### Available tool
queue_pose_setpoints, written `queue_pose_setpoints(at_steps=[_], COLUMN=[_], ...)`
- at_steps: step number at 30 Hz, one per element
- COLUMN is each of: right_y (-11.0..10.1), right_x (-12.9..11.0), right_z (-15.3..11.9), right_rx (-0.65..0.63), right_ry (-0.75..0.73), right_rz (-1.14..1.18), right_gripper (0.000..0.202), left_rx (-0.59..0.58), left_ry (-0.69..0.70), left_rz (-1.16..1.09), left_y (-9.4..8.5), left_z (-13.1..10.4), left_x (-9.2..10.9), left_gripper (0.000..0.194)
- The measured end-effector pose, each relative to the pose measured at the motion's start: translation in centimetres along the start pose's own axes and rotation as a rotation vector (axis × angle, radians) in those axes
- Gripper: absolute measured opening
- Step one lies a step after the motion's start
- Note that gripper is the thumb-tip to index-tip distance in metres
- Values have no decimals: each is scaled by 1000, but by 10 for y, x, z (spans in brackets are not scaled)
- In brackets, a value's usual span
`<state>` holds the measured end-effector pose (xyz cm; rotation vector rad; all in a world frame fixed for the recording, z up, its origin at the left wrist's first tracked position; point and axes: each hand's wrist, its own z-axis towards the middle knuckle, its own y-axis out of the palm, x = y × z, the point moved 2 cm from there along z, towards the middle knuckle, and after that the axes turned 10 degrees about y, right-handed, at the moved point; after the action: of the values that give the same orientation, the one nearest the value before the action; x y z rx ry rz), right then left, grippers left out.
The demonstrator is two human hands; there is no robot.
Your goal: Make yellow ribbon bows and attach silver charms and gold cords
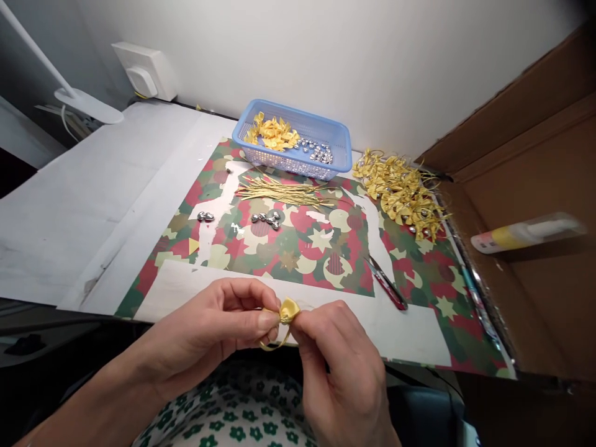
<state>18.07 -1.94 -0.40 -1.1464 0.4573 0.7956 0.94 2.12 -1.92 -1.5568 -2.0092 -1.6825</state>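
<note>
A small yellow satin bow is held up between my hands, above the front edge of the table. My left hand pinches its left side between thumb and fingers. At its right side, my right hand is closed, with thumb and forefinger gripping the bow or its cord. A thin yellow cord loops down below the bow. Beyond my hands lie several silver beads, with another few beads further left. A bundle of yellow cords lies behind them.
A blue basket at the back holds yellow bows and silver beads. Many corded bows are heaped to its right. Red-handled scissors lie right of my hands. A cardboard box stands at the right, with a glue bottle.
</note>
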Motion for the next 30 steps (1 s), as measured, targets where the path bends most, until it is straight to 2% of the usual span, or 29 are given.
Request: queue_pose_setpoints(at_steps=[11, 15, 20, 26, 28, 30], right_y=[1, 2, 4, -4, -11, -17], right_x=[1, 1, 3, 6, 5, 2], right_z=[-4, -5, -12, -7, 2, 13], right_rx=[-34, -39, 2, 110, 53, -88], right_ry=[33, 112, 248, 212, 178, 166], right_rz=[13, 63, 116, 94, 90, 144], right_gripper=[22, 19, 23, 30, 28, 22], left_rx=[-23, -8, -2, 18, 25, 32], left_ry=[-3, 35, 118, 147, 153, 174], left_rz=[-11, 40, 193, 274, 293, 326], left_y=[0, 2, 0, -3, -2, 1], left_z=[-1, -2, -2, -1, -2, -2], left_x=[-1, -3, -4, -5, -5, -5], left_gripper=[5, 6, 5, 8, 9, 11])
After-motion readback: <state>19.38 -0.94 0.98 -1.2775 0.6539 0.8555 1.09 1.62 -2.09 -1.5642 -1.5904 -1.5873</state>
